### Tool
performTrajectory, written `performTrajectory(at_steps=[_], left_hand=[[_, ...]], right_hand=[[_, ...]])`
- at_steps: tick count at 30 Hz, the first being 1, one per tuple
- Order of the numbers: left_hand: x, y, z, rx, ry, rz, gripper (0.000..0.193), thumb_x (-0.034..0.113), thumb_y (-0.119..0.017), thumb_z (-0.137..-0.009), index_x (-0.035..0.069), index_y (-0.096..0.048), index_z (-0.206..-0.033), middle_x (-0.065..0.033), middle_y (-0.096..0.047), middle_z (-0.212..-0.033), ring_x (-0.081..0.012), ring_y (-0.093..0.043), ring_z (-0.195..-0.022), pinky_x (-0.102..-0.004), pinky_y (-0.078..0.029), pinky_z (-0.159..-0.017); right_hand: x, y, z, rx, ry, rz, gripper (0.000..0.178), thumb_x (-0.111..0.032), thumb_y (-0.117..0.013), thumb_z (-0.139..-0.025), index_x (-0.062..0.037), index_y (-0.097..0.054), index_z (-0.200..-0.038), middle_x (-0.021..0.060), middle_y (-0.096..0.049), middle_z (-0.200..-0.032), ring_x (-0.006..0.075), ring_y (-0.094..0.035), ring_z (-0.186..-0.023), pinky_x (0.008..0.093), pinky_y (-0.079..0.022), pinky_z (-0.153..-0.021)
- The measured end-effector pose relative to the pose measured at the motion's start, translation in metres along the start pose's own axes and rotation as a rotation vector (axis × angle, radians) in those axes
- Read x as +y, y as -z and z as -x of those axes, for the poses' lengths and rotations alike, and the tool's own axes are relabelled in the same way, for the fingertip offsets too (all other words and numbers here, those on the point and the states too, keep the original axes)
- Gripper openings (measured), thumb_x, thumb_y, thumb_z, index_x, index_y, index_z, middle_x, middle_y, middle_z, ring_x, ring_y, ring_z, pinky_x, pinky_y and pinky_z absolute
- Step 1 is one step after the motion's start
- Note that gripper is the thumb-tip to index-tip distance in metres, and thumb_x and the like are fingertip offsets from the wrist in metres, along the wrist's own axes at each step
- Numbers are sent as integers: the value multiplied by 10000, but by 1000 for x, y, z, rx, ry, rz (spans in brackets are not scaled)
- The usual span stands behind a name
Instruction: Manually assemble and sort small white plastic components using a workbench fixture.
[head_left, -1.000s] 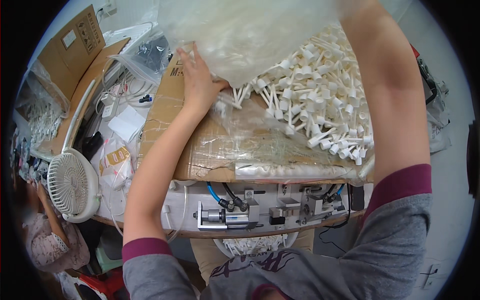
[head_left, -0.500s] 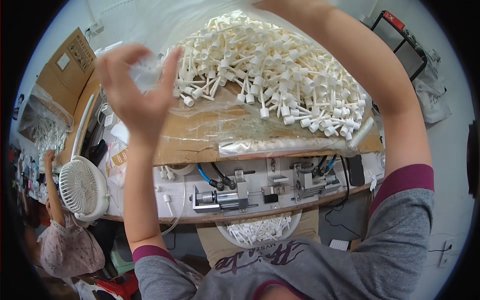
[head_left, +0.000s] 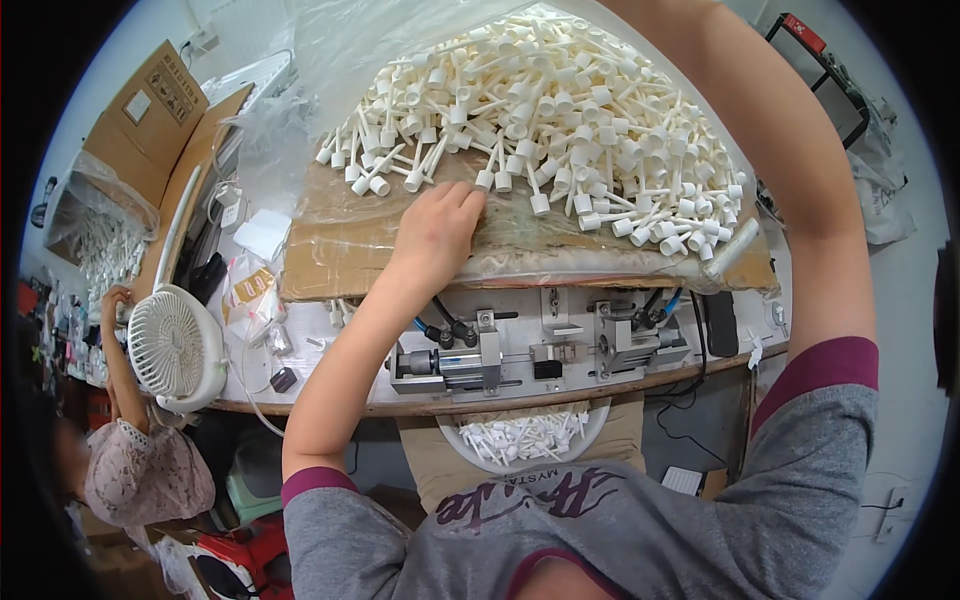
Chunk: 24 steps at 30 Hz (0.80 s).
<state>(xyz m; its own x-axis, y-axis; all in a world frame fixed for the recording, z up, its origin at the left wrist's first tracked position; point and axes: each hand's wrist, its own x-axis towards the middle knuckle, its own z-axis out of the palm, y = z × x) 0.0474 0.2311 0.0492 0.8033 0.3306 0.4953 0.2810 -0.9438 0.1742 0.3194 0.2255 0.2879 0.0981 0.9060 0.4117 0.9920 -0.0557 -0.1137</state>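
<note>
My left hand (head_left: 440, 232) is low over the front of a plastic-covered cardboard sheet (head_left: 340, 240), its fingers drawn together and bent. The fingertips are turned away, and whatever they grip cannot be made out. Just beyond them rises a big pile of white plastic pieces (head_left: 600, 120), each a thin stick with a round cap at one end. Clear plastic film (head_left: 350, 50) hangs over the pile's far left side. My right forearm (head_left: 790, 130) reaches up past the pile on the right, and its hand is cut off by the upper edge.
A metal clamping fixture (head_left: 470, 362) with hoses stands below the cardboard. A white tub (head_left: 600, 425) holding more white pieces lies at my lap. A white fan (head_left: 175, 345) is at the left, with a co-worker's arm (head_left: 120, 360) beyond. A dark phone (head_left: 720, 322) lies right.
My left hand has come down and right from the raised plastic to the cardboard, its fingers going from spread to drawn together. The plastic film has settled at the upper left.
</note>
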Motion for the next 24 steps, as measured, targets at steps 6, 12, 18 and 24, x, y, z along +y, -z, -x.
performTrajectory(at_steps=[6,12,18,24], left_hand=[[21,29,-12,181,-34,-3,233,91,-710,-781,67,-628,-998,-58,-620,-930,-295,-586,-934,-407,-468,-838],[-14,-3,-17,45,8,-231,200,42,-603,-792,54,-623,-990,-79,-614,-934,-274,-615,-896,-388,-517,-761],[-4,14,-3,34,-76,-13,154,-10,-589,-783,47,-630,-920,-82,-585,-860,-276,-611,-840,-384,-512,-714],[14,28,1,-34,-162,-13,228,-33,-583,-716,30,-611,-933,-81,-578,-897,-271,-597,-894,-377,-509,-746]], right_hand=[[2,5,19,3,0,43,460,-264,-636,-872,18,-610,-1234,174,-625,-1243,265,-537,-1227,348,-391,-1054],[-4,-5,12,1,24,57,454,-262,-639,-869,17,-617,-1226,172,-628,-1237,265,-540,-1223,349,-395,-1050],[1,-12,1,37,1,33,448,-260,-643,-866,17,-624,-1219,171,-631,-1232,265,-543,-1220,349,-399,-1047],[3,-18,-22,102,-37,-27,442,-257,-647,-863,16,-630,-1211,169,-634,-1227,265,-545,-1216,349,-404,-1043]])
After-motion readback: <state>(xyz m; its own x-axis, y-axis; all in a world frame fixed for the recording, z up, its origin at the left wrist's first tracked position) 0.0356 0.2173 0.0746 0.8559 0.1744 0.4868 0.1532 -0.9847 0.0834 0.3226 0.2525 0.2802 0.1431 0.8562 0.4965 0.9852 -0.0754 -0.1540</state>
